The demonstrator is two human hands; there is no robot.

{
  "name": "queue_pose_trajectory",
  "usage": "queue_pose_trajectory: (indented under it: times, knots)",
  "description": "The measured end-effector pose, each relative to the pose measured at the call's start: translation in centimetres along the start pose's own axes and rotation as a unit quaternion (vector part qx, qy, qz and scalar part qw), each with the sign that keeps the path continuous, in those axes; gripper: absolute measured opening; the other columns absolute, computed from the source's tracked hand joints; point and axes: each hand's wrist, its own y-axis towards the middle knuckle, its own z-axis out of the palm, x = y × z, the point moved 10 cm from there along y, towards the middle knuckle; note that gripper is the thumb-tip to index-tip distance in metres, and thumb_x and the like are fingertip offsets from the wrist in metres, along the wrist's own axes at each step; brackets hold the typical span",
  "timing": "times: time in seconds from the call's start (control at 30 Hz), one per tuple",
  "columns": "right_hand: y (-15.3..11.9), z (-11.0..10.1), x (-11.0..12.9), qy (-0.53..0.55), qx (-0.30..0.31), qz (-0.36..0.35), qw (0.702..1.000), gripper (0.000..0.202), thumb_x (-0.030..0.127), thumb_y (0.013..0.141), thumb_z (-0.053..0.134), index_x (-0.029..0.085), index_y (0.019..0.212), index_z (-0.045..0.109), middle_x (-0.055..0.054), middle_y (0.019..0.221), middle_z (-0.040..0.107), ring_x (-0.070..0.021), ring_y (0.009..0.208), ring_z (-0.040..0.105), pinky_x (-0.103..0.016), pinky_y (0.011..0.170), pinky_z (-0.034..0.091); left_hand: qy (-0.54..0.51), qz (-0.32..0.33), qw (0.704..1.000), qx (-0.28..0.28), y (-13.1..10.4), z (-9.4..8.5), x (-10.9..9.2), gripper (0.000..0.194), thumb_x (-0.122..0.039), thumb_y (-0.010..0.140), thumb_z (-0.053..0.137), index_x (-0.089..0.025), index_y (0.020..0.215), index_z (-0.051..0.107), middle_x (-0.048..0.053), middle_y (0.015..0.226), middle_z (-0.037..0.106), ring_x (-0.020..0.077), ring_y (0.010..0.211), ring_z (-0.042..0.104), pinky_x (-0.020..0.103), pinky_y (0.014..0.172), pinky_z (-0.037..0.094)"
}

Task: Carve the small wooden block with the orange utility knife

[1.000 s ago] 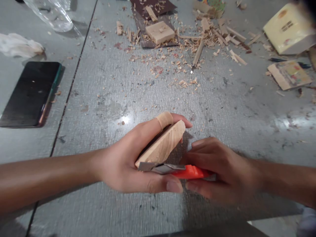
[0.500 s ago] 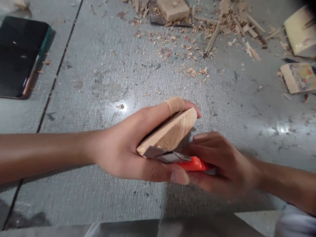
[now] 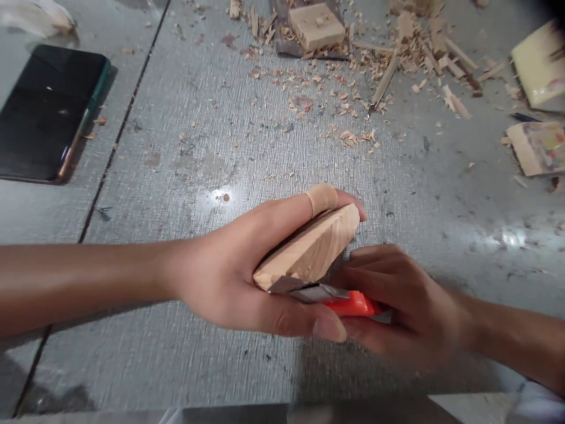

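My left hand [image 3: 238, 277] is closed around a pale wood block [image 3: 311, 247] with cut, slanted faces. A bandage [image 3: 322, 199] wraps its index finger, which lies along the block's far side. In my right hand [image 3: 406, 300] is a utility knife [image 3: 353, 303] with an orange-red handle and a grey metal blade. The blade lies against the near lower edge of the block, by the base of my left thumb. That thumb stretches along the near side of the knife, its tip close to my right thumb. My left hand's other fingers are hidden beneath the block.
A phone [image 3: 53, 112] lies at the left on the grey table [image 3: 198, 365]. Wood shavings and slivers [image 3: 424, 53] are strewn at the back, around a square wood piece [image 3: 316, 26]. A yellowish block [image 3: 541, 68] and a wood block with coloured markings [image 3: 536, 147] lie at the right.
The whole view has shifted slightly, so everything sits a little lower and further right. Both hands keep their grip, and the blade stays at nearly the same spot on the block.
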Motion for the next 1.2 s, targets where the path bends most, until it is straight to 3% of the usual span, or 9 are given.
queue_pose_trajectory:
  times: [0.2, 0.37, 0.57, 0.8, 0.93, 1.2]
  knots:
    - [-0.06, 0.06, 0.02, 0.003, -0.004, -0.001, 1.0, 0.011, 0.025, 0.102, 0.061, 0.021, 0.092, 0.056, 0.003, 0.072, 0.055, -0.0138, 0.063, 0.047, -0.031, 0.064, 0.032, -0.027, -0.008, 1.0, -0.003, -0.15, -0.01, 0.29, 0.061, -0.037, 0.082, 0.084, -0.018, 0.131, 0.053, 0.005, 0.104, 0.06, 0.0187, 0.088, 0.06, 0.024, 0.066, 0.054]
    - [0.32, 0.04, 0.26, 0.005, 0.002, -0.006, 1.0, 0.012, 0.024, 0.101, 0.058, 0.02, 0.091, 0.058, 0.002, 0.071, 0.057, -0.015, 0.062, 0.047, -0.032, 0.062, 0.031, 0.014, -0.043, 0.999, -0.009, -0.69, -0.1, 0.94, 0.057, -0.037, 0.09, 0.079, -0.025, 0.138, 0.051, 0.006, 0.115, 0.064, 0.0222, 0.099, 0.066, 0.026, 0.073, 0.059]
    - [0.28, 0.2, 0.05, 0.006, 0.018, 0.009, 1.0, 0.011, 0.027, 0.104, 0.055, 0.019, 0.1, 0.062, -0.001, 0.076, 0.062, -0.0162, 0.064, 0.052, -0.032, 0.063, 0.034, 0.027, -0.033, 0.999, -0.011, -0.78, -0.24, 0.78, 0.06, -0.037, 0.088, 0.081, -0.026, 0.139, 0.051, 0.005, 0.113, 0.065, 0.023, 0.097, 0.068, 0.028, 0.077, 0.061]
    - [0.33, 0.06, 0.15, 0.01, 0.002, -0.002, 1.0, 0.015, 0.028, 0.102, 0.058, 0.021, 0.09, 0.057, 0.003, 0.07, 0.055, -0.014, 0.06, 0.046, -0.031, 0.061, 0.031, 0.023, -0.046, 0.999, -0.012, -0.87, -0.24, 1.03, 0.06, -0.038, 0.089, 0.08, -0.026, 0.14, 0.051, 0.006, 0.119, 0.065, 0.0227, 0.098, 0.068, 0.027, 0.073, 0.06]
    - [0.3, 0.17, 0.1, 0.004, 0.012, 0.005, 1.0, 0.012, 0.025, 0.103, 0.058, 0.021, 0.091, 0.057, 0.002, 0.072, 0.057, -0.0146, 0.062, 0.049, -0.032, 0.063, 0.032, 0.025, -0.022, 0.999, -0.008, -0.81, -0.21, 0.6, 0.06, -0.035, 0.087, 0.082, -0.024, 0.138, 0.052, 0.005, 0.113, 0.066, 0.0223, 0.097, 0.068, 0.027, 0.077, 0.061]
    - [0.29, 0.18, 0.07, 0.002, 0.009, 0.003, 1.0, 0.01, 0.027, 0.102, 0.057, 0.021, 0.094, 0.058, 0.002, 0.073, 0.058, -0.015, 0.062, 0.049, -0.032, 0.062, 0.031, 0.044, -0.044, 0.998, -0.024, -0.9, -0.34, 0.87, 0.06, -0.04, 0.088, 0.081, -0.027, 0.14, 0.053, 0.003, 0.117, 0.068, 0.023, 0.102, 0.071, 0.026, 0.077, 0.061]
